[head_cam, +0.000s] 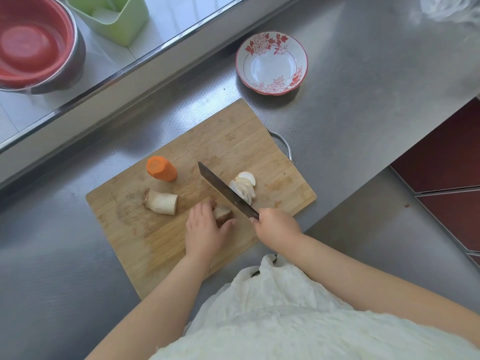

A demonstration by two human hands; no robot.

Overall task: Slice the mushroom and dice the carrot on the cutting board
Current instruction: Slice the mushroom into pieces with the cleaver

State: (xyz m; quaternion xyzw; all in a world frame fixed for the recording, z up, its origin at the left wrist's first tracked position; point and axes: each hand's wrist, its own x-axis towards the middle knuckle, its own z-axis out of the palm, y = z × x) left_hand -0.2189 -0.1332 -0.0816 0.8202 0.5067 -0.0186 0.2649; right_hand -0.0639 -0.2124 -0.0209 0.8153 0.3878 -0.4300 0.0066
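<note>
A wooden cutting board [233,141] lies on the steel counter. My left hand [204,231] holds down a mushroom piece [222,213] near the board's front. My right hand [276,226] grips a dark knife [226,192], whose blade runs diagonally just right of that piece. Several white mushroom slices [244,187] lie fanned to the right of the blade. A second mushroom chunk [161,202] lies on the board's left. A short carrot stub [161,168] stands upright behind it.
A white bowl with red flowers [271,63] sits behind the board. A red basin in a metal bowl [36,42] and a green container [114,16] stand on the raised ledge at the back left. The counter's edge drops away at the right.
</note>
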